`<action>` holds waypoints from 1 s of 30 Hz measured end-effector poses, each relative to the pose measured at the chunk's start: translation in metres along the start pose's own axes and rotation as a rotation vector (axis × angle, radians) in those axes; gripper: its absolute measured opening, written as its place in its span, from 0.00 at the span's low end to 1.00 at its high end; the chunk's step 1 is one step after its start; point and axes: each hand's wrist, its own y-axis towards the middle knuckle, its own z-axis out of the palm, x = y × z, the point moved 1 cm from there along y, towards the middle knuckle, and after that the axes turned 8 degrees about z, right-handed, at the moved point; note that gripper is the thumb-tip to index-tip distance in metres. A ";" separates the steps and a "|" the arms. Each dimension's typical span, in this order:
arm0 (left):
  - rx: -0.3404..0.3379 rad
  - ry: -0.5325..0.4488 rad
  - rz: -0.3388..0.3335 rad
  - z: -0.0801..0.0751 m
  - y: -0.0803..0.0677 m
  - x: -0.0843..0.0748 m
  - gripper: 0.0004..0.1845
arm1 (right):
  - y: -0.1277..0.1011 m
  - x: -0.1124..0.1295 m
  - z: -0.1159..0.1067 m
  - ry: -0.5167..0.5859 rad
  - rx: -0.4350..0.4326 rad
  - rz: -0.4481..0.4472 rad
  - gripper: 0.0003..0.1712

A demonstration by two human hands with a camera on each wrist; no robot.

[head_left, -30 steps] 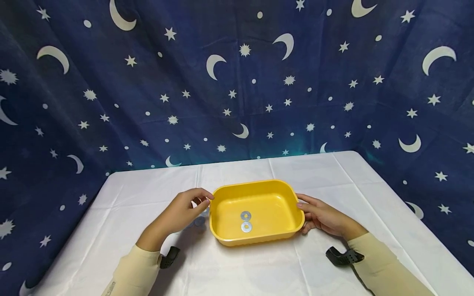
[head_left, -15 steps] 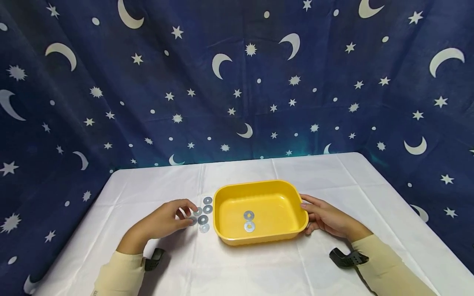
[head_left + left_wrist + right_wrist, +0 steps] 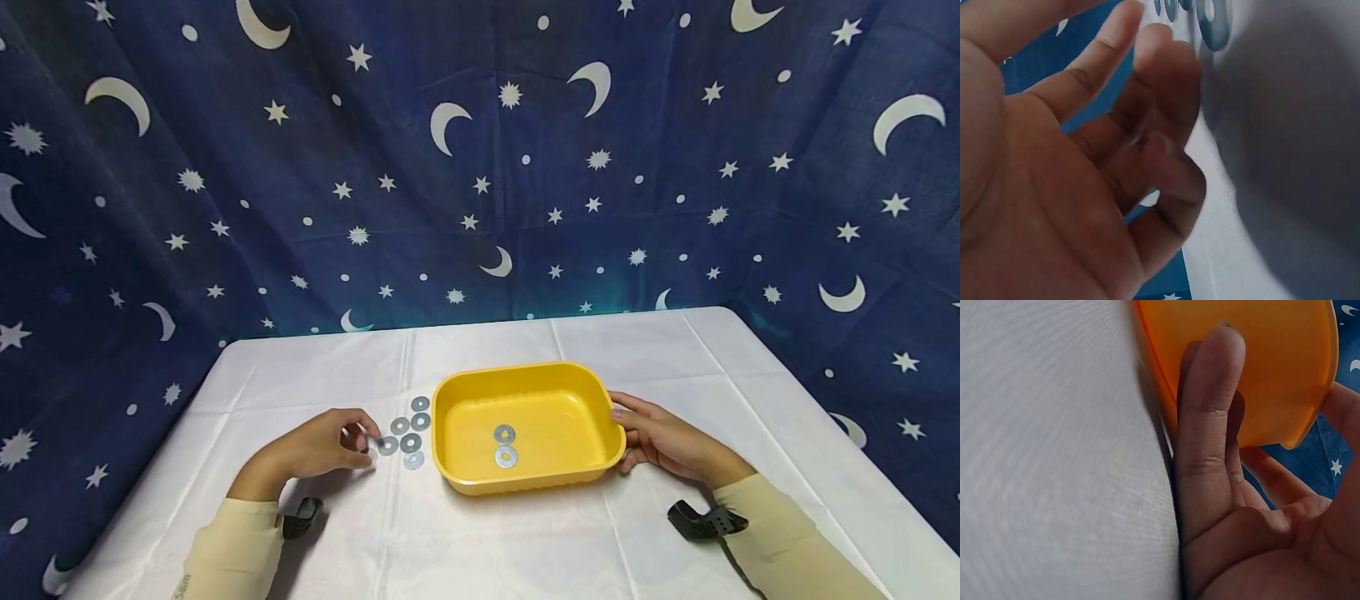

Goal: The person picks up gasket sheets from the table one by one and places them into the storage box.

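Observation:
Flat metal washers (image 3: 410,442) lie in a loose group on the white cloth, left of the yellow plastic tray (image 3: 457,487). At the left end of that group is my left hand (image 3: 322,442), its thumb and index finger bent around another washer (image 3: 367,445), partly hidden; whether they pinch it I cannot tell. In the left wrist view the other fingers (image 3: 1169,87) are curled and hold nothing visible. On the tray's right end my right hand (image 3: 660,437) grips the wall, thumb at the rim and fingers outside. Two washers (image 3: 506,456) lie flat inside the tray.
A white cloth (image 3: 487,550) covers the table. Dark blue fabric (image 3: 480,167) with moons and stars hangs behind and at both sides. Black wrist devices (image 3: 302,518) sit on both forearms.
My left hand has moved left from the tray's left rim to the far end of the washers, uncovering several of them. The right hand stays on the tray.

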 end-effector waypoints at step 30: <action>-0.030 0.063 -0.092 0.008 0.000 0.011 0.15 | -0.002 -0.002 0.000 0.012 -0.009 -0.001 0.42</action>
